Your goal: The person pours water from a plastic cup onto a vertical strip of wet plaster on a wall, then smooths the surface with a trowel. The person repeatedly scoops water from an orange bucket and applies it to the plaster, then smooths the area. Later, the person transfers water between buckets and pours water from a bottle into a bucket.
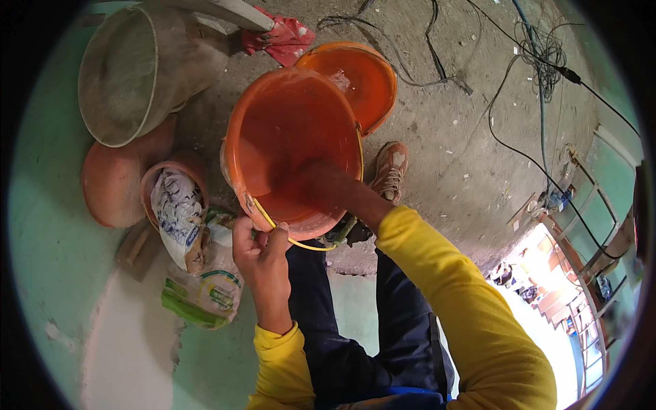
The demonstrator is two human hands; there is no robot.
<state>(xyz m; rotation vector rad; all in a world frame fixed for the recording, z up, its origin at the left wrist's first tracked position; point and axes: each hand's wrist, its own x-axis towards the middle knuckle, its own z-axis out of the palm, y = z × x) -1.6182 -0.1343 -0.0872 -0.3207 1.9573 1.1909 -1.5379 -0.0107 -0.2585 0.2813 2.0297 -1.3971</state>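
An orange bucket is tipped so that its wide mouth faces me. My left hand grips its near rim, fingers and thumb closed next to the yellow wire handle. My right hand reaches inside the bucket. Motion and shadow smear it, so I cannot make out its fingers or anything in them. Behind the bucket, at its far right, lies a shallow orange basin or lid with a pale patch inside.
To the left stand a large dusty tub, a reddish container and a pot with a crumpled white bag. A green-and-white sack is nearby. Red cloth and black cables lie on the rough floor. Metal railings edge the right.
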